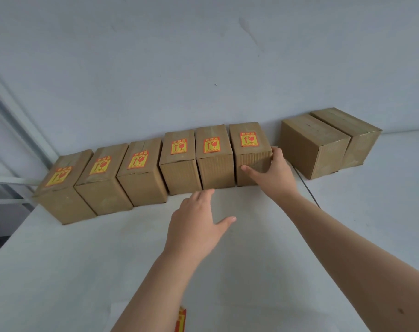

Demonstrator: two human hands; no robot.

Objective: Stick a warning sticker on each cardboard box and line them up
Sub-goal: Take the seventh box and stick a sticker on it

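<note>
Several cardboard boxes stand in a row along the wall, each with a yellow and red warning sticker on top, from the leftmost box [64, 190] to the rightmost stickered box [250, 161]. My right hand [273, 173] grips that rightmost box at its front right corner, thumb across the front face and fingers round the side; its sticker [249, 139] is fully visible. My left hand [196, 221] hovers open over the table, fingertips near the foot of the neighbouring box [215, 168]. Two plain boxes [313, 144] [356, 137] without stickers stand apart at the right.
The white table [251, 271] ends at a left edge [17, 231] beside a metal frame. A thin dark cable [307, 186] runs along the table between the row and the plain boxes. A strip of stickers [181, 319] pokes out under my left forearm.
</note>
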